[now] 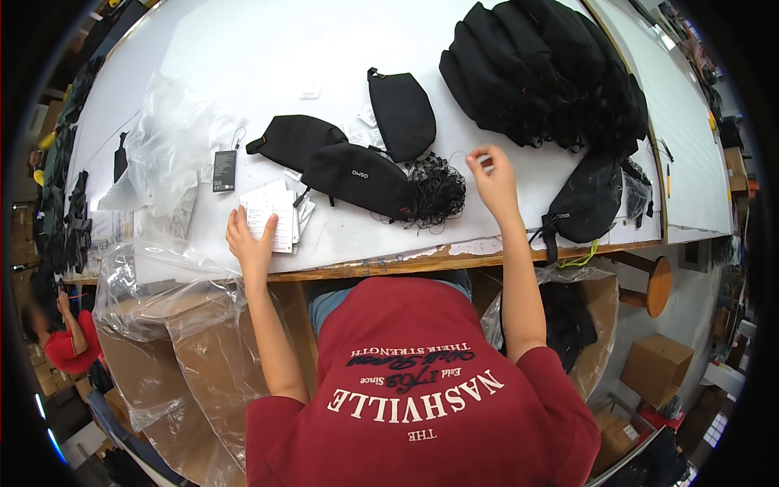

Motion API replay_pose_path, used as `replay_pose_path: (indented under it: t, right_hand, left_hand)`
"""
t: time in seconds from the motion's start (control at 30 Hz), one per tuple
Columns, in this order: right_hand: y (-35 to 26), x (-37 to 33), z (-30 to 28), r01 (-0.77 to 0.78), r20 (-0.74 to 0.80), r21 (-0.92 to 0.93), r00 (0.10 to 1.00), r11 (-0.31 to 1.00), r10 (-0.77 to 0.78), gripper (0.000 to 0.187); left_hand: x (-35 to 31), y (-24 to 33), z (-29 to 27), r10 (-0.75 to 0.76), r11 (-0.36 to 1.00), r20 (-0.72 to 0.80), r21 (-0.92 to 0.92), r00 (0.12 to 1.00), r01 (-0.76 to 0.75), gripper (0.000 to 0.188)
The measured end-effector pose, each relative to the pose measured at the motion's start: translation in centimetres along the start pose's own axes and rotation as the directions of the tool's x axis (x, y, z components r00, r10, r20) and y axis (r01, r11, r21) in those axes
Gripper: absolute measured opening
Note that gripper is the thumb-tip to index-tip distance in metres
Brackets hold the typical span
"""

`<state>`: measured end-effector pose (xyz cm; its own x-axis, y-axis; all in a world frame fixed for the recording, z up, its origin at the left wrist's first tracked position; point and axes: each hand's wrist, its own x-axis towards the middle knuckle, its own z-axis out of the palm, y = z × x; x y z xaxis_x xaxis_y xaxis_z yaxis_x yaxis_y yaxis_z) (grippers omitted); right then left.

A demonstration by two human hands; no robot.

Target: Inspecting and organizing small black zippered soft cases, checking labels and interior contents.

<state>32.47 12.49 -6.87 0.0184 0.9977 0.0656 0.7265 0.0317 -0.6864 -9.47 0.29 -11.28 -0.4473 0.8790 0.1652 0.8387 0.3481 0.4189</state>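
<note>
My left hand [253, 239] lies on a stack of white printed cards [280, 213] near the table's front edge, thumb and fingers spread apart. My right hand [493, 174] is raised, thumb and fingertips pinched together; whatever is between them is too small to make out. Left of it lies a tangled bunch of thin black strings [438, 191]. That bunch touches a black pouch [357, 174] with a small white print. Two more black pouches, one behind to the left [300, 140] and one standing farther back [402, 114], lie close by.
A large heap of black pouches [535, 65] fills the far right of the white table [324, 49]. Another black pouch [580, 199] lies by the right front edge. Clear plastic [170, 122] and a black tag [225, 170] lie left. Plastic-lined cartons [187, 349] stand below.
</note>
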Motion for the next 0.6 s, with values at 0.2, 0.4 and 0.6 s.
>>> replay_pose_path:
  t: [0.2, 0.4, 0.6]
  right_hand:
    - [-7.5, -0.2, -5.2, 0.004, -0.017, 0.914, 0.999, 0.406, 0.029, 0.006]
    - [-11.2, -1.7, -8.8, 0.365, -0.302, 0.732, 0.931, 0.575, -0.207, 0.012]
    - [-10.6, -1.7, -11.0, 0.473, -0.465, 0.346, 0.837, 0.811, -0.290, 0.019]
  left_hand:
    - [0.2, 2.7, -1.3, 0.053, 0.988, -0.048, 0.151, 0.997, -0.045, 0.072]
    - [0.9, 4.2, -3.1, 0.146, 0.974, -0.022, 0.176, 0.989, -0.140, 0.040]
    - [1.0, 6.4, -6.5, 0.041, 0.958, 0.137, -0.287, 0.990, 0.000, 0.019]
